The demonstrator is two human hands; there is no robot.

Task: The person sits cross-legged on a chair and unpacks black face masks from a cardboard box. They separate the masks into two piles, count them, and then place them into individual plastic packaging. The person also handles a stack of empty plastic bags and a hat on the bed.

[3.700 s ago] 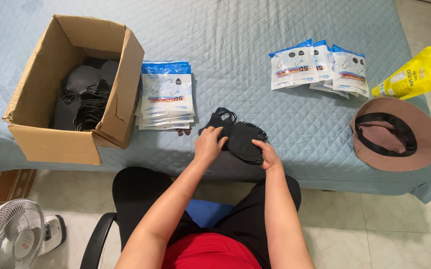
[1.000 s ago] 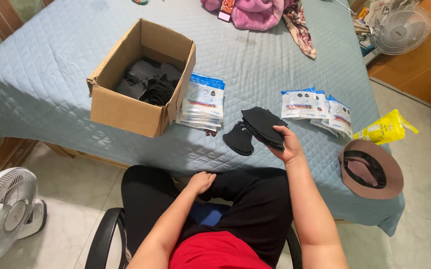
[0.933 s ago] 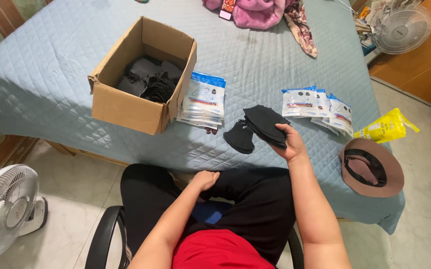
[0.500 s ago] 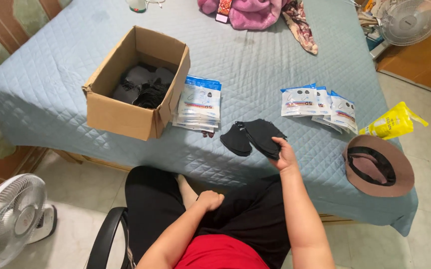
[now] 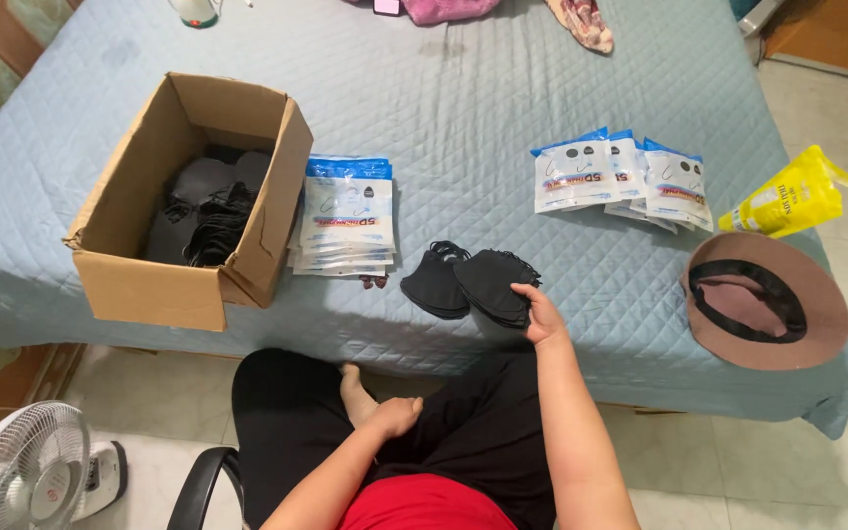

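Right hand (image 5: 541, 316) grips the black mask stack (image 5: 490, 285) near the bed (image 5: 463, 128) front edge, open quilt beyond. Left hand (image 5: 396, 416), loosely curled and empty, has dropped to the lap.
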